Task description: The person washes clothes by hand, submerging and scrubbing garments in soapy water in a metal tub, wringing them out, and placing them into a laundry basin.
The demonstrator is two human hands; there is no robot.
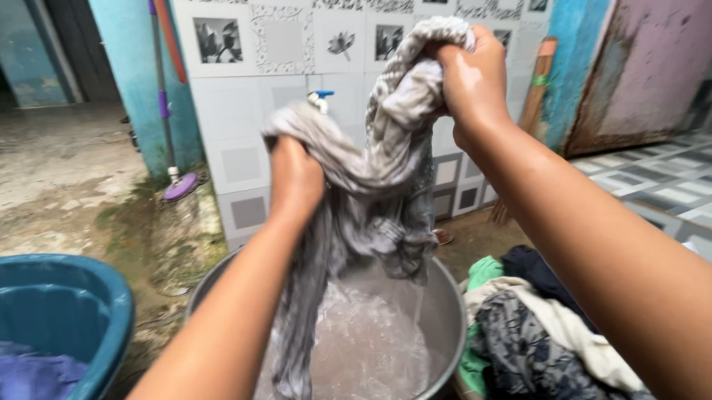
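Blue tub (97, 315) and clothes pile (538, 336) are cut off by edges.

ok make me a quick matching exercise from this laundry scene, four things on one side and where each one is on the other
Things:
1. grey wet cloth
2. metal basin
3. blue tub
4. mop

Places:
A. far left, purple fabric inside
B. leaning by the tiled wall
C. gripped by the left hand and right hand
D. under the cloth, holding soapy water

Pairs: 1-C, 2-D, 3-A, 4-B
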